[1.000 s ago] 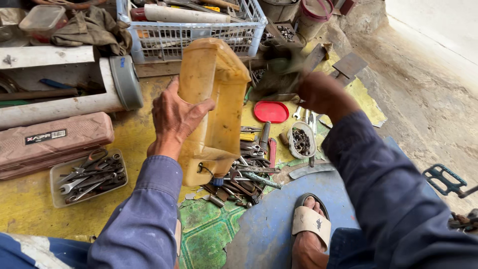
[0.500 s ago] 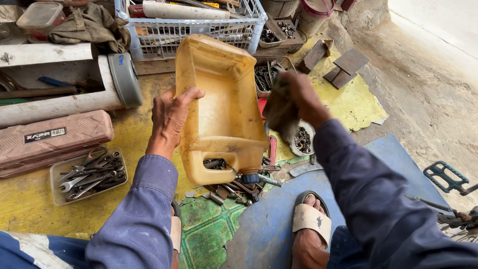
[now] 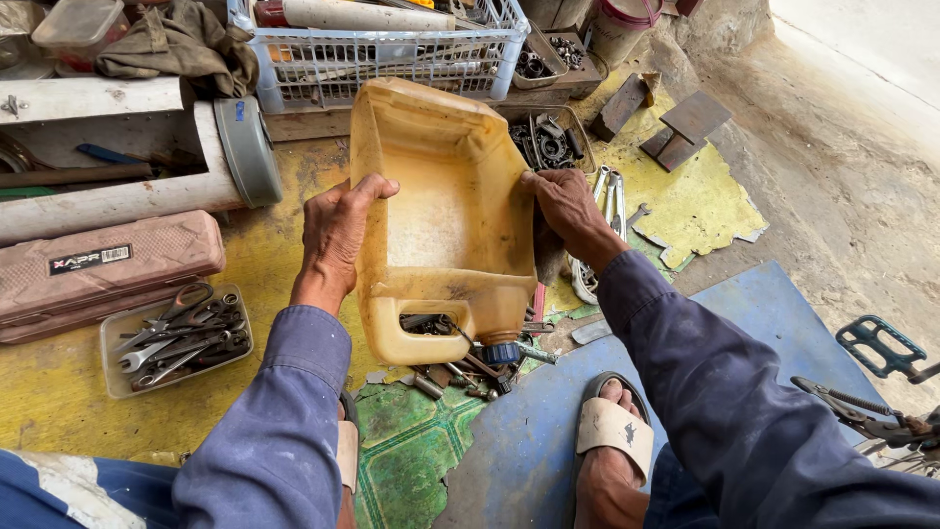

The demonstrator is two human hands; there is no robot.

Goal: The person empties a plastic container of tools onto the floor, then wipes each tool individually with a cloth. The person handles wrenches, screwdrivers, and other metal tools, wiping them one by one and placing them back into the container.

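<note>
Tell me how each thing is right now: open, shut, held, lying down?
Yellow jug: side cut away, open, held up, blue cap on.
Left hand: gripping the jug's left edge.
Right hand: gripping its right edge.
Pink case: shut, lying flat.
Clear tray: open, holding wrenches.
White basket: open, holding tools.

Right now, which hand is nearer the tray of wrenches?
Left. The left hand grips the cut-open yellow jug on the side toward the tray of wrenches; the right hand holds the jug's far edge.

jug x1 | hands x2 | basket x1 | sandal x1
</note>
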